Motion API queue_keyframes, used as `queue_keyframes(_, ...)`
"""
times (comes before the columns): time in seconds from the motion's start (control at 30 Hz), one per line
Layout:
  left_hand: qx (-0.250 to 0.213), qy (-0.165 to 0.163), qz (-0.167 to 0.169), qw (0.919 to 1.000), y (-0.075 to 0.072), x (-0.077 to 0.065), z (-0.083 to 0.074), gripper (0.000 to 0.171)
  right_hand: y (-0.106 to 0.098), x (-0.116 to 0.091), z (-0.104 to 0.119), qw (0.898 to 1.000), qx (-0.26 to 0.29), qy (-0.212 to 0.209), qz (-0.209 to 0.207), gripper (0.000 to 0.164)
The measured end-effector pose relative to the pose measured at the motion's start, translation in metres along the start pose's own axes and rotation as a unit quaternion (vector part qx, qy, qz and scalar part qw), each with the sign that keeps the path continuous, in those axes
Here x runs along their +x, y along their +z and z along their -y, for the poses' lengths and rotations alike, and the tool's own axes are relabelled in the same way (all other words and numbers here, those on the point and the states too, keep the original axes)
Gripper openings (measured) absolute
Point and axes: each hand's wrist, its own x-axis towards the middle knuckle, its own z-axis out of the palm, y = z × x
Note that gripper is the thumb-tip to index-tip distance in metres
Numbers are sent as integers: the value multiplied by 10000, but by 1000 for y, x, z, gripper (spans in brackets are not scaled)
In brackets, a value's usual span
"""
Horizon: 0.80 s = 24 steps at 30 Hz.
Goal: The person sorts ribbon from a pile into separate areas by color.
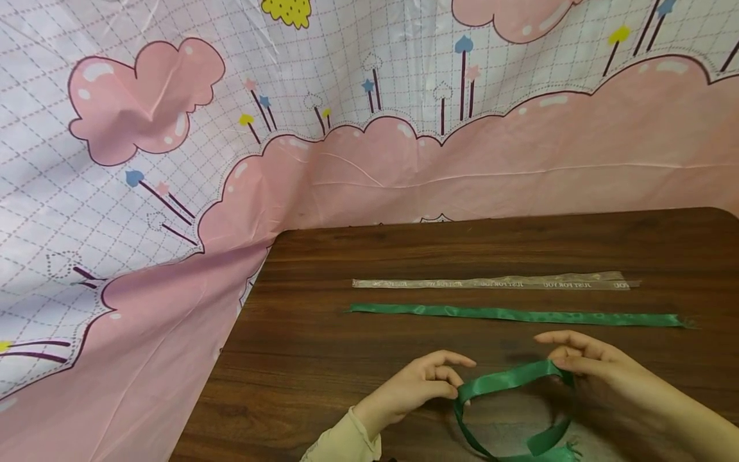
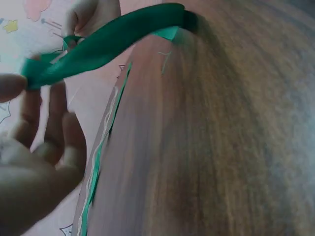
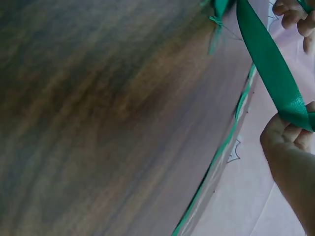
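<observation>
A green satin ribbon is stretched between both hands near the front of the table, its two ends drooping in a loop below. My left hand pinches it between thumb and fingers at the left bend. At the right bend my right hand pinches it, the index finger reaching out beyond. In the left wrist view the ribbon runs from the thumb towards the other hand. The right wrist view shows the ribbon hanging in a broad band towards the table, with frayed threads near its end.
A second green ribbon lies flat across the brown wooden table. Behind it lies a sheer ribbon with white lettering. A pink and white patterned cloth hangs behind the table and along its left side.
</observation>
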Motion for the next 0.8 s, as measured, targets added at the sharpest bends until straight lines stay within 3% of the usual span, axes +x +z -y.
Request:
queue_keyframes(0.23,-981,520,595,9920,-9,-8,-5,48,-9,-11,8,9955,-287,772,-475,45)
queue_keyframes(0.37,-1202,596,671,9887,-15,-12,-9,52,-15,-15,7,9969,712,337,33,46)
queue_keyframes(0.5,-1295,641,548,9880,-19,-15,-12,54,-19,-17,5,9864,1506,-222,619,47)
queue_keyframes(0.6,-1272,725,473,9881,-21,-17,-14,53,-21,-19,6,9862,1454,-310,727,49)
queue_keyframes(0.8,-1281,1030,400,9856,-28,-23,-16,51,-24,-24,7,9942,778,-515,541,50)
